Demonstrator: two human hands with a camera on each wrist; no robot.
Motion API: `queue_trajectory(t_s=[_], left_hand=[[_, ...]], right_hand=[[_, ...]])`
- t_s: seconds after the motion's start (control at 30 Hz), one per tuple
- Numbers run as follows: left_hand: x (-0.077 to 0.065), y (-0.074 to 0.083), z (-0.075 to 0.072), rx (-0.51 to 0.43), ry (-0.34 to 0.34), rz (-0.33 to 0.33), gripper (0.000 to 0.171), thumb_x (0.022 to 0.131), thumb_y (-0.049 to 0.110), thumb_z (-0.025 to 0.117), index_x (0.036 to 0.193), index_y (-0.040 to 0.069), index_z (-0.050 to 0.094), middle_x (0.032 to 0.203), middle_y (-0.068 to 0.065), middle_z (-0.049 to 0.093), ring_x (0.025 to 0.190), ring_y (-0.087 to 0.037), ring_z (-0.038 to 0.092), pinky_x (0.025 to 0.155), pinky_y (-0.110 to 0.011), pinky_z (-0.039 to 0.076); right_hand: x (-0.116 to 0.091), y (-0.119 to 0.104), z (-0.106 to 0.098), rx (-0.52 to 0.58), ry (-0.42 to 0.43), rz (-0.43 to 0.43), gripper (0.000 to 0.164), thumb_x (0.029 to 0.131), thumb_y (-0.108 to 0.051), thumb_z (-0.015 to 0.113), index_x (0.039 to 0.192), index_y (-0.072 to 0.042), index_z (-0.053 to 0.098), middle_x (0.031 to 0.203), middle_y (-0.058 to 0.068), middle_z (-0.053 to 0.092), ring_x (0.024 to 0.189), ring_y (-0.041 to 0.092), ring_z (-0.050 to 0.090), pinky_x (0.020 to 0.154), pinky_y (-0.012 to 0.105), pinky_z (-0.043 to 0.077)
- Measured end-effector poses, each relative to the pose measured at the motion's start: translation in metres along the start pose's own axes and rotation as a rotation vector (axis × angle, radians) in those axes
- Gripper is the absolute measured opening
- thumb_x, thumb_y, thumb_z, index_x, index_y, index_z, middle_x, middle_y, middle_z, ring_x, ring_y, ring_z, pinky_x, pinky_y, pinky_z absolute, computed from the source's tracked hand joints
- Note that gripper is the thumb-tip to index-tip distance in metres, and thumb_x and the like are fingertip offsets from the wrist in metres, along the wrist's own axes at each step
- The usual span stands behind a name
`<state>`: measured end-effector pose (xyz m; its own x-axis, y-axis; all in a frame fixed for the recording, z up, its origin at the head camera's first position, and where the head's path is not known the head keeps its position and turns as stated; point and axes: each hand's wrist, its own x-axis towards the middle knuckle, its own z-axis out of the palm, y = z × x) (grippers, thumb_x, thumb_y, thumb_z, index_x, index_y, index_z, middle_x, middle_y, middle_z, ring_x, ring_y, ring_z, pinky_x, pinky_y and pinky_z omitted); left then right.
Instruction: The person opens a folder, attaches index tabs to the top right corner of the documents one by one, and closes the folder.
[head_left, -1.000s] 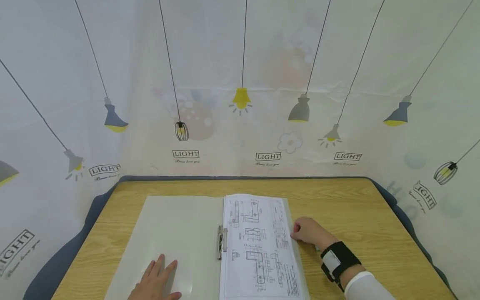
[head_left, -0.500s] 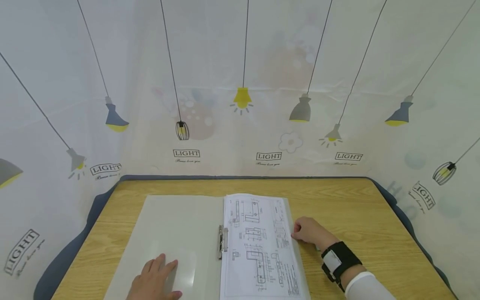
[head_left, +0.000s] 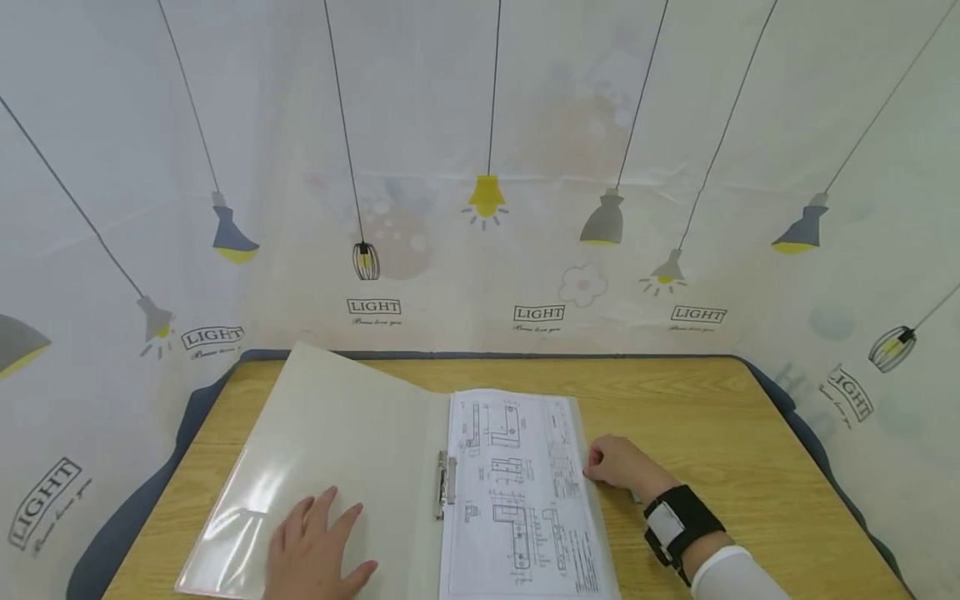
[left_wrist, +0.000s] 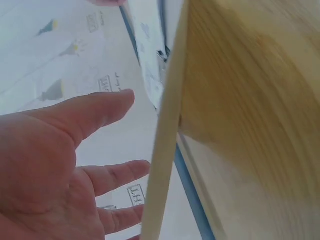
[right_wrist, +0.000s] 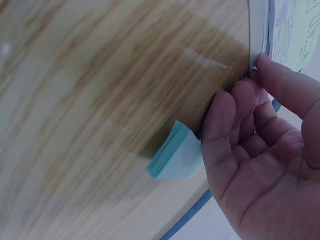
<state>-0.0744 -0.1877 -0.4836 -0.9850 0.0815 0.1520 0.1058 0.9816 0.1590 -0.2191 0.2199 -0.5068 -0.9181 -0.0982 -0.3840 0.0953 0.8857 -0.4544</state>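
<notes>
A pale grey lever-clip folder lies open on the wooden table, its left cover (head_left: 367, 425) tilted up off the tabletop. My left hand (head_left: 318, 546) is against the inner face of that cover, fingers spread and fairly straight. In the left wrist view the raised cover (left_wrist: 172, 90) shows edge-on, fingertips right at it. Printed sheets of technical drawings (head_left: 517, 525) lie on the folder's right half, beside the metal clip (head_left: 446, 485). My right hand (head_left: 622, 460) pinches the folder's right edge; in the right wrist view the thumb is on the edge, other fingers curled below.
A small paper block with teal edges (right_wrist: 175, 152) is on the table beside my right hand. Wooden tabletop (head_left: 697, 417) extends to the right of the folder. A white cloth printed with lamps (head_left: 450, 125) hangs behind and along both sides.
The left cover has risen from flat on the table to a tilt, its outer edge lifted. My left hand has shifted slightly up and right with it. The right hand has stayed put.
</notes>
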Motion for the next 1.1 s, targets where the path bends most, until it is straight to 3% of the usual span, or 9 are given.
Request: queue_trajectory(t_s=[0.1, 0.27, 0.47, 0.7, 0.8, 0.93, 1.1], left_hand=[[0.001, 0.011, -0.004, 0.013, 0.035, 0.047, 0.063, 0.064, 0.049, 0.079, 0.117, 0.02, 0.064, 0.131, -0.013, 0.05, 0.118, -0.037, 0.043, 0.092, -0.058, 0.036], [0.005, 0.035, -0.005, -0.006, 0.118, 0.182, 0.063, 0.065, 0.047, 0.078, 0.119, 0.019, 0.063, 0.128, -0.012, 0.052, 0.114, -0.034, 0.048, 0.09, -0.053, 0.04], [0.018, 0.079, -0.004, -0.126, -0.052, 0.272, 0.065, 0.074, 0.045, 0.074, 0.129, 0.014, 0.056, 0.133, -0.011, 0.05, 0.115, -0.031, 0.051, 0.09, -0.049, 0.045], [0.041, 0.137, 0.002, -0.174, -0.246, 0.399, 0.062, 0.083, 0.047, 0.066, 0.135, 0.018, 0.049, 0.134, -0.005, 0.051, 0.119, -0.025, 0.05, 0.093, -0.047, 0.045], [0.054, 0.155, 0.008, -0.174, -0.23, 0.436, 0.055, 0.085, 0.044, 0.065, 0.132, 0.019, 0.051, 0.129, -0.002, 0.054, 0.115, -0.022, 0.053, 0.086, -0.043, 0.048], [0.076, 0.167, 0.016, -0.173, -0.148, 0.467, 0.041, 0.088, 0.033, 0.066, 0.125, 0.018, 0.057, 0.12, -0.001, 0.057, 0.106, -0.019, 0.055, 0.077, -0.035, 0.05], [0.107, 0.166, 0.025, -0.175, -0.157, 0.397, 0.036, 0.088, 0.027, 0.066, 0.122, 0.015, 0.06, 0.118, -0.003, 0.057, 0.105, -0.021, 0.054, 0.074, -0.035, 0.051]], right_hand=[[0.0, 0.0, 0.0, 0.004, 0.002, -0.003, 0.016, 0.086, -0.015, 0.067, 0.077, -0.008, 0.056, 0.072, 0.003, 0.053, 0.066, 0.017, 0.05, 0.058, 0.028, 0.038], [0.001, 0.0, 0.0, 0.004, 0.012, -0.018, 0.017, 0.086, -0.015, 0.067, 0.077, -0.008, 0.055, 0.071, 0.003, 0.053, 0.065, 0.017, 0.049, 0.058, 0.028, 0.037], [0.001, 0.002, -0.001, 0.014, 0.013, -0.018, 0.016, 0.085, -0.014, 0.067, 0.077, -0.008, 0.055, 0.071, 0.003, 0.052, 0.065, 0.017, 0.049, 0.057, 0.028, 0.038], [-0.001, -0.001, -0.003, 0.025, 0.011, -0.014, 0.016, 0.086, -0.014, 0.067, 0.077, -0.008, 0.055, 0.071, 0.003, 0.052, 0.065, 0.017, 0.049, 0.058, 0.027, 0.038], [-0.001, -0.001, -0.003, 0.021, 0.013, -0.019, 0.016, 0.086, -0.013, 0.067, 0.076, -0.008, 0.056, 0.07, 0.003, 0.052, 0.065, 0.017, 0.049, 0.058, 0.027, 0.038], [-0.001, 0.0, -0.002, 0.022, 0.024, -0.034, 0.017, 0.085, -0.013, 0.067, 0.075, -0.008, 0.055, 0.069, 0.003, 0.052, 0.064, 0.017, 0.049, 0.057, 0.028, 0.037], [-0.001, 0.002, 0.0, 0.036, 0.033, -0.061, 0.018, 0.084, -0.012, 0.069, 0.072, -0.008, 0.055, 0.067, 0.002, 0.05, 0.062, 0.016, 0.047, 0.056, 0.027, 0.036]])
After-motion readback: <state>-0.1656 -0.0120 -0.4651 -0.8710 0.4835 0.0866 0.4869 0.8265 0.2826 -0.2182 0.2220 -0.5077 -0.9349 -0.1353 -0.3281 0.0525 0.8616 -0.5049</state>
